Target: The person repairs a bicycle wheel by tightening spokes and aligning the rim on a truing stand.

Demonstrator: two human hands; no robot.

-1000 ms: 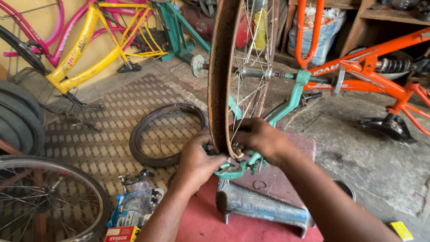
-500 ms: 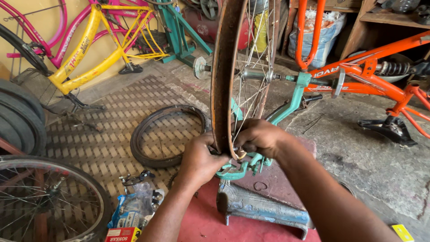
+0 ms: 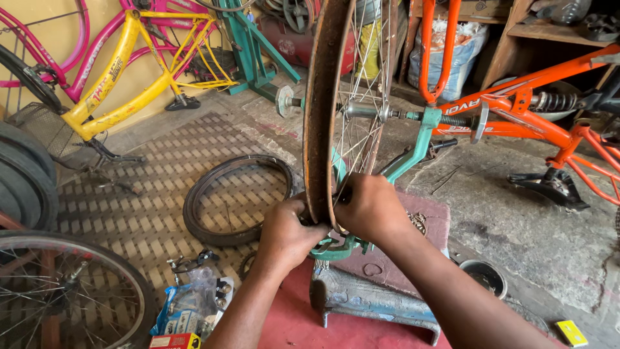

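Both hands are kept closed on the rusty wheel rim mounted upright in the teal truing stand: left hand outside, right hand at the spokes, barely shifted.

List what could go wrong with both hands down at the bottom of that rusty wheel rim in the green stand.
1. Both the left hand and right hand grip the rusty rim among the spokes; if the wheel turns, fingers may get pinched.
2. The rim's rusty edge could scrape skin.
3. The green stand sits on a small blue base; hard pulling might tip it.
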